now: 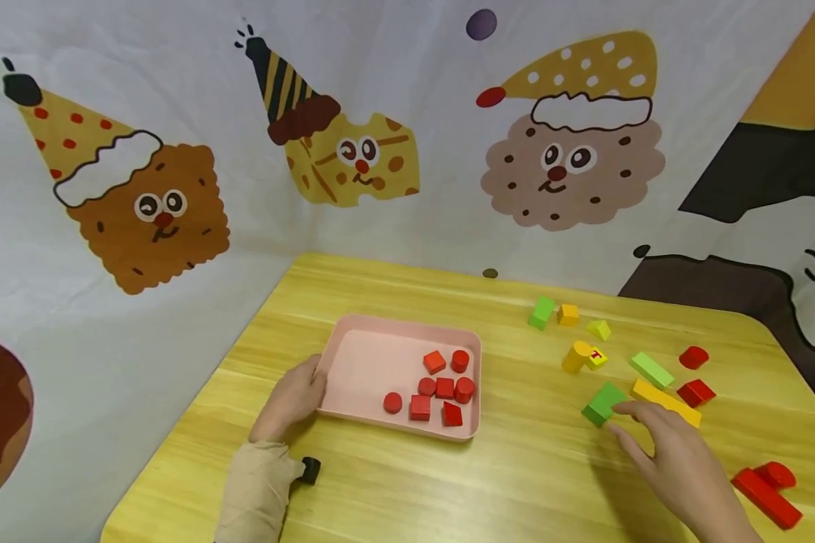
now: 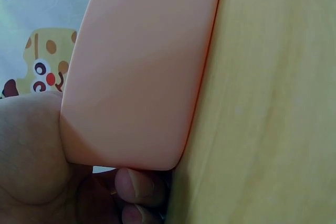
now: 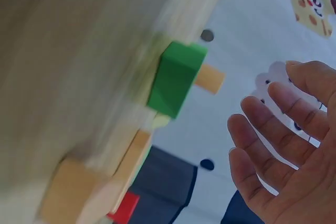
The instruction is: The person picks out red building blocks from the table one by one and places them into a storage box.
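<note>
A shallow pink tray (image 1: 380,326) rests on the table with several red blocks (image 1: 419,408) inside, mostly toward its right side. At its left end my left hand (image 1: 290,397) holds the rim; in the left wrist view, the thumb lies along the tray wall (image 2: 136,72) and fingertips (image 2: 139,186) curl at its lower end. My right hand (image 1: 675,460) hovers near a green block (image 1: 604,403), fingers apart and slightly bent. The right wrist view shows a gap between that hand (image 3: 294,145) and the green block (image 3: 177,77). Nothing is in the palm.
Beside the green block lie a long orange block (image 1: 665,403), a light green bar (image 1: 650,369) and a red cube (image 1: 696,392). Farther back stand an orange cylinder (image 1: 576,357) and small yellow and green pieces. A red bar (image 1: 766,498) lies at the right. A cartoon-printed cloth (image 1: 441,204) hangs behind.
</note>
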Motion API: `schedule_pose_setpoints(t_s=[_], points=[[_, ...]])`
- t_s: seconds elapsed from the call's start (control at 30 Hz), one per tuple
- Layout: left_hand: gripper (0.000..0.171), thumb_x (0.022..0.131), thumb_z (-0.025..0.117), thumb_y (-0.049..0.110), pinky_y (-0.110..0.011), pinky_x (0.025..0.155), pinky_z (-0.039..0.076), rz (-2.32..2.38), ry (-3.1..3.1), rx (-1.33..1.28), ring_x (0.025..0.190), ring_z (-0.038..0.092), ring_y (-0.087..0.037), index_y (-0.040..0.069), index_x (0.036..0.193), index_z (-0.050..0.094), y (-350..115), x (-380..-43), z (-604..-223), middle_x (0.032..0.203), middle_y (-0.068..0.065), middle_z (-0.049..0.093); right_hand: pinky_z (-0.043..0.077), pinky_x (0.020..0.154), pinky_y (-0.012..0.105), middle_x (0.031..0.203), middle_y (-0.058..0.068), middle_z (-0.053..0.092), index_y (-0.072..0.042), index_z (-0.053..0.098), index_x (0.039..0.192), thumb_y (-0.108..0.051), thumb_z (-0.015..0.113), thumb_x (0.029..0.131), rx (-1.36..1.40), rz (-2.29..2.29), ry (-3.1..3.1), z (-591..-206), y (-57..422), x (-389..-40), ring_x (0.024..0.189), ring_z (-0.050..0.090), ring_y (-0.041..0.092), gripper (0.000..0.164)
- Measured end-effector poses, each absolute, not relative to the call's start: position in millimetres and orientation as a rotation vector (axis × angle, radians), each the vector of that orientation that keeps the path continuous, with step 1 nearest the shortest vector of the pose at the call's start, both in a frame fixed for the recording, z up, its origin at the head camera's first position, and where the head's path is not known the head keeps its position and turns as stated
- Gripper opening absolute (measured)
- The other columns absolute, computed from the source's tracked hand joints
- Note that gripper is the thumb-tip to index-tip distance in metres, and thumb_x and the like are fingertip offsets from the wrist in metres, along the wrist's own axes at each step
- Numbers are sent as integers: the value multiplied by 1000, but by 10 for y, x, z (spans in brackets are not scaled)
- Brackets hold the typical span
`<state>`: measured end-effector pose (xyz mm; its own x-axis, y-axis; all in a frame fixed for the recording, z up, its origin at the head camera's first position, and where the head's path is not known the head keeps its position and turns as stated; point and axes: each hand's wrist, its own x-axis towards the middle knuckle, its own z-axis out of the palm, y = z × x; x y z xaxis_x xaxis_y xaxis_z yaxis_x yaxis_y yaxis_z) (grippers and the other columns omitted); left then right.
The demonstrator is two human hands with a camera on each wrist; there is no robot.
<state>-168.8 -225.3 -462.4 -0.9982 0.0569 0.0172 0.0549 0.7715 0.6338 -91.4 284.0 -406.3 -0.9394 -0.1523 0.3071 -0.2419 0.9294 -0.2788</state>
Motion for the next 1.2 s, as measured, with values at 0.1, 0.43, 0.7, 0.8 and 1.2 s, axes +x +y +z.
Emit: schedule_pose_setpoints(t_s=[0.1, 0.43, 0.7, 0.8, 1.2], points=[[33, 101, 35, 18, -47, 78, 47, 1060, 2951, 98, 85, 55, -24, 6, 123, 55, -2225, -1684, -4621, 99, -12, 63, 45, 73, 61, 105, 21, 63, -6, 63, 106, -22, 74, 79, 226, 420, -2831, -4095, 2969, -842, 93, 55, 40, 32], [36, 102, 33, 19, -54, 90, 45, 1056, 2961, 102, 105, 56, -33, 4, 128, 53, -2195, -1698, -4636, 118, -20, 61, 42, 74, 63, 106, 30, 58, 2, 59, 108, -25, 71, 81, -26, 321, -2930, -4122, 3335, -742, 92, 49, 48, 40], [36, 102, 34, 21, -54, 91, 44, 1060, 2947, 77, 107, 55, -33, 5, 129, 52, -2184, -1683, -4674, 120, -19, 60, 47, 58, 53, 95, 30, 60, 5, 61, 100, -27, 73, 79, -57, 241, -2877, -4183, 3622, -651, 69, 54, 36, 40], [36, 101, 35, 21, -53, 90, 45, 1057, 2941, 64, 105, 55, -31, 6, 128, 53, -2190, -1661, -4674, 119, -19, 61, 47, 56, 51, 93, 30, 59, 5, 61, 98, -26, 74, 78, -66, 221, -2877, -4229, 3715, -604, 65, 53, 33, 39], [34, 101, 34, 21, -51, 85, 46, 1032, 2940, 68, 96, 56, -28, 6, 126, 53, -2212, -1662, -4608, 107, -16, 63, 43, 71, 63, 94, 36, 55, 10, 56, 101, -12, 78, 69, -149, 195, -2856, -4390, 3994, -498, 82, 50, 50, 45]])
